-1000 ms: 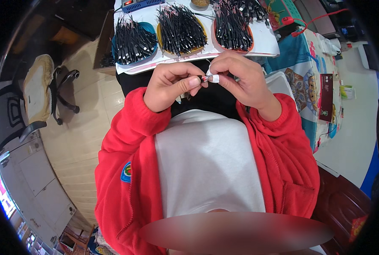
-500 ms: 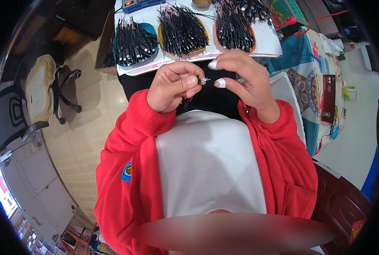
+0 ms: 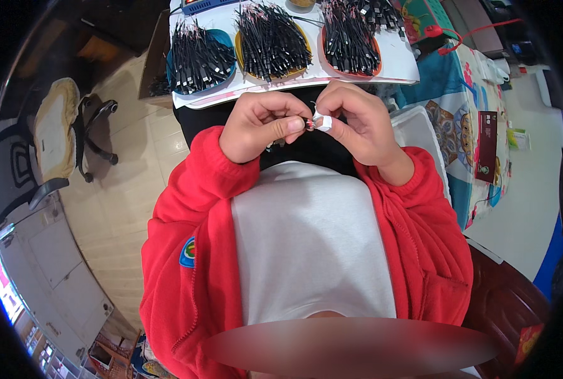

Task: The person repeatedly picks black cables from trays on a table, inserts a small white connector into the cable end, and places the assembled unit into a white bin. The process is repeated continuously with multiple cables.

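Two hands point(image 3: 259, 129) point(image 3: 363, 129), thin red-ended cable point(image 3: 310, 124), fleecy sleeves point(image 3: 209, 170)

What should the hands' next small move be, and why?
Probably a gentle pinch and twist by the right hand: its white-wrapped fingertips are right at the reddish wire end, while the left hand pinches just behind it, seemingly steadying it.

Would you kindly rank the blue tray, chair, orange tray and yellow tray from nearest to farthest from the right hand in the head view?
From the right hand:
1. Orange tray, ahead of it.
2. Yellow tray, middle of the row.
3. Blue tray, left end of the row.
4. Chair, far left.
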Demonstrator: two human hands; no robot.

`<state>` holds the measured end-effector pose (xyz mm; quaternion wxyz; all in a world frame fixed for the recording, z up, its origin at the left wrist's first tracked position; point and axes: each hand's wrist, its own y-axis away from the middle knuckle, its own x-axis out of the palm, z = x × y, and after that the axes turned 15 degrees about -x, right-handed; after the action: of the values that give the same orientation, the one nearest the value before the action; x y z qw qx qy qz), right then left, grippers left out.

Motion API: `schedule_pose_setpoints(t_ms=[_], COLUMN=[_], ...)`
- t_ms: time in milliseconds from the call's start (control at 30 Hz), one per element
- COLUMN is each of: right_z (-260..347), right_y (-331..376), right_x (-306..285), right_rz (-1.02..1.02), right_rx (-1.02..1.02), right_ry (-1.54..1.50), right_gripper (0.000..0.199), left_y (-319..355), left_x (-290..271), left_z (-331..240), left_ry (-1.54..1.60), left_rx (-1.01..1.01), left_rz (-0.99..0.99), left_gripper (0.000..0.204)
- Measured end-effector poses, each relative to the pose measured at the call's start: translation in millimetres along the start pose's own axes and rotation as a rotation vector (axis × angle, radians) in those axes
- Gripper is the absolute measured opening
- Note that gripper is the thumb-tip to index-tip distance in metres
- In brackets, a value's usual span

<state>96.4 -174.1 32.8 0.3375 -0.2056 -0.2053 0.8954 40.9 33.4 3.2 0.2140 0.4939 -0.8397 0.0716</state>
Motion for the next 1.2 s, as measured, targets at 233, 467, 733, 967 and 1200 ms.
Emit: schedule_pose_setpoints(t_ms=[233, 467, 733, 967, 1200], right_z=[-3.7, 7.1, -0.6, 9.5, 2.9], right_y=[5.4, -5.6, 6.8, -2.7, -6.4], right_x=[2.3, 0.8, -2.6, -1.8, 4.4], right_rz=[-0.111, 0.092, -0.114, -0.027, -0.021], right_rx=[0.442, -0.346, 0.633, -0.123, -0.45], right_ry=[-0.503, 0.611, -0.798, 0.174, 0.485], right_gripper=[0.015, 0.021, 0.014, 0.025, 0.018], left_y=[3.6, -0.3, 1.1, -4.1, -10.2], left_x=[2.1, 0.2, 6.8, 3.3, 7.2], left_z=[-2.4, 6.5, 4.5, 18.2, 19.1], left_ry=[-0.454, -0.004, -0.736, 0.451, 0.584], left_rx=[0.199, 0.038, 0.344, -0.02, -0.136], left_rz=[-0.178, -0.083, -0.328, 0.084, 0.26], left_gripper=[0.011, 0.012, 0.009, 0.015, 0.018])
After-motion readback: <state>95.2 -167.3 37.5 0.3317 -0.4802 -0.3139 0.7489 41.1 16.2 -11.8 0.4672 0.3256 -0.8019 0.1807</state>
